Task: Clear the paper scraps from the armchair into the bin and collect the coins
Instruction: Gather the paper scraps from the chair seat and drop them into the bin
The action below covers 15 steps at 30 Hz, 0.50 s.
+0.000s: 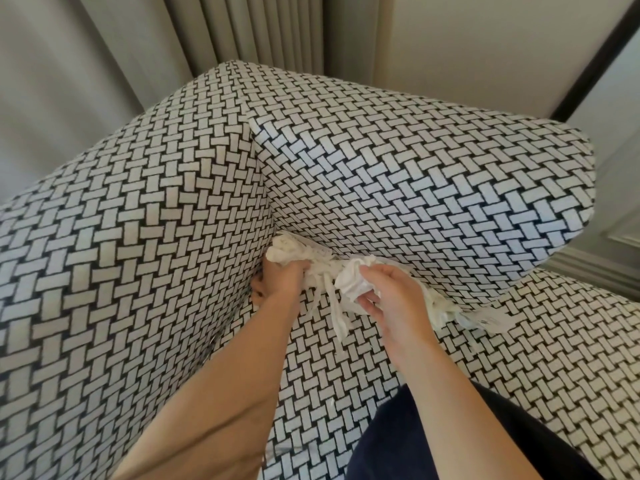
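A black-and-white basket-weave armchair (398,174) fills the view. White crumpled paper scraps (325,268) lie in the crease where the seat meets the backrest, near the left arm. My left hand (280,278) grips a wad of them at the back corner. My right hand (391,299) pinches another crumpled piece just to the right. More torn paper (481,318) trails right along the crease. No coins and no bin are in view.
The chair's left arm (121,254) rises beside my left forearm. Grey curtains (104,64) and a wall stand behind the chair. A dark cloth (433,441), perhaps my clothing, covers the seat's lower right part.
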Motion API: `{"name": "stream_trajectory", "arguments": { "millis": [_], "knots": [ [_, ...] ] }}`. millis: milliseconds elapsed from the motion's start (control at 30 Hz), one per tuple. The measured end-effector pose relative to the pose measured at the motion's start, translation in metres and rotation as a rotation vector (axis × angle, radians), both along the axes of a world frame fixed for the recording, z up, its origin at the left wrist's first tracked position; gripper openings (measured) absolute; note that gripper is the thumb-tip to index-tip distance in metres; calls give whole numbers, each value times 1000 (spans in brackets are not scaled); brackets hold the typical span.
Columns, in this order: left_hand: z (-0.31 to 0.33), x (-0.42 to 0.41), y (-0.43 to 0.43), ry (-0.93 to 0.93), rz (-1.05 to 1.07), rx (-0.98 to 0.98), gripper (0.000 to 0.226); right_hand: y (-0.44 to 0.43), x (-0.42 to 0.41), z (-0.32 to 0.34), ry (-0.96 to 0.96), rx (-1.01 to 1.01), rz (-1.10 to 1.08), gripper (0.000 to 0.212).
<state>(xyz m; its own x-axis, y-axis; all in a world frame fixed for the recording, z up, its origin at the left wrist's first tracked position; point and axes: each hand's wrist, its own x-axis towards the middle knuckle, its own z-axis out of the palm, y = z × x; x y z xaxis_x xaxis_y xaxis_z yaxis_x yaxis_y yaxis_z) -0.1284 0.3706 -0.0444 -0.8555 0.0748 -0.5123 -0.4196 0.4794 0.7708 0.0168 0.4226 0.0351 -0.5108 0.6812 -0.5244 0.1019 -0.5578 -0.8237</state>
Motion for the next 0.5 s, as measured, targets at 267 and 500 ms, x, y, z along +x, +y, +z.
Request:
{"name": "stream_trajectory", "arguments": {
  "millis": [267, 500],
  "knots": [
    [-4, -1, 5, 93, -67, -145, 61, -1, 2, 2, -3, -12, 3, 8],
    [-6, -1, 4, 58, -22, -10, 69, 1, 1, 1, 23, -38, -7, 4]
  ]
}}
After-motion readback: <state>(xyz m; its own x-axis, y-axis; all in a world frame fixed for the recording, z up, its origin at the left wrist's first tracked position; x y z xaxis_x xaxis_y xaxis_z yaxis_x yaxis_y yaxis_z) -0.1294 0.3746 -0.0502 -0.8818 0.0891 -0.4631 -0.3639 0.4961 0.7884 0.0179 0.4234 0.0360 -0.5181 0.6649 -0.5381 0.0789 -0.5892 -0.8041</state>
